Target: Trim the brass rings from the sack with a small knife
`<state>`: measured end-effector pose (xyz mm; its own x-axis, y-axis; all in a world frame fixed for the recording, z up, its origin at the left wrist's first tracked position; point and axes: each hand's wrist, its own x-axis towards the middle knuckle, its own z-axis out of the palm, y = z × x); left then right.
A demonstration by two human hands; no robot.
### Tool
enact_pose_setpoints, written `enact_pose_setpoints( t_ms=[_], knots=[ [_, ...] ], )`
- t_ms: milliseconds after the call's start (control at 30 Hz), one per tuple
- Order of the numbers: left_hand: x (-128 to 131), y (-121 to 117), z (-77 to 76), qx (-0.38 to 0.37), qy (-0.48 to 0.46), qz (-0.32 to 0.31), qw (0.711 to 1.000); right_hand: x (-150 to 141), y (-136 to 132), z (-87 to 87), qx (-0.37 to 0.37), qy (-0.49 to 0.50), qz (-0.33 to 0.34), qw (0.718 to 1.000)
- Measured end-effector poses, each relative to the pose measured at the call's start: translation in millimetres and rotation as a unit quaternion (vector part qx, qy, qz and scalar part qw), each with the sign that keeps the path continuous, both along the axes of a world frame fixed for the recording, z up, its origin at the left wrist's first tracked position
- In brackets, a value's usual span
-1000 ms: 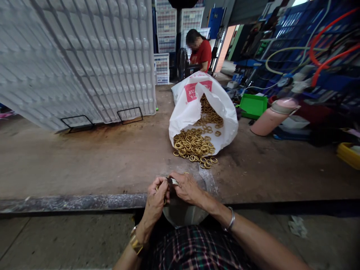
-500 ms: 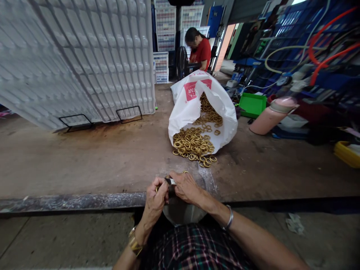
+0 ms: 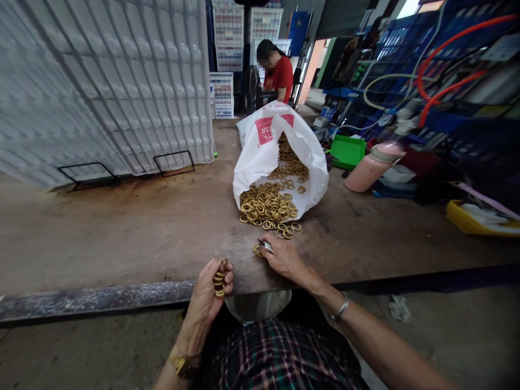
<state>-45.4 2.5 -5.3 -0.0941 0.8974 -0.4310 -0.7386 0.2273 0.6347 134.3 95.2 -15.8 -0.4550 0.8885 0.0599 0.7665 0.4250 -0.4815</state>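
Note:
My left hand (image 3: 206, 290) is closed around several brass-coloured rings (image 3: 219, 284), which sit in a row between its fingers and palm, over the table's front edge. Further right, my right hand (image 3: 284, 261) pinches a small tool with a white part and a dark tip (image 3: 267, 246); its exact kind is unclear. A single ring (image 3: 257, 251) is at those fingertips, and I cannot tell whether it is gripped or lies on the table. Beyond both hands, a heap of the same rings (image 3: 268, 203) spills from the mouth of a white sack (image 3: 254, 162) with red print.
Ribbed white plastic trays (image 3: 162, 81) stand upright at left on black wire stands (image 3: 174, 162). On the right are a pink bottle (image 3: 369, 170), a green tray (image 3: 348, 151) and a yellow tray (image 3: 467, 219). A person in red (image 3: 282, 76) sits behind the sack.
My hands were together with the tool between them. Now they are apart: the right has moved forward toward the heap with the tool, the left slightly back and left with rings.

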Motion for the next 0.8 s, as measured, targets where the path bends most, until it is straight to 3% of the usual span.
enact_pose_setpoints(
  t_ms=[233, 467, 667, 800],
  knots=[
    [-1.9, 0.7, 0.2, -0.008, -0.024, -0.021, 0.999, -6.5, -10.1, -2.3, 0.017, -0.067, -0.014, 0.998],
    [0.6, 5.2, 1.3, -0.017, -0.055, -0.035, 0.998, -3.4, -7.2, -3.2, 0.001, -0.038, -0.010, 0.999],
    [9.5, 10.3, 2.5, -0.009, -0.008, -0.065, 0.998, -1.9, -1.9, -6.8, 0.002, 0.012, -0.025, 1.000],
    [17.3, 12.7, 2.8, 0.003, 0.081, -0.071, 0.994, -5.7, 3.1, -7.9, -0.007, 0.073, -0.042, 0.996]
  ],
)
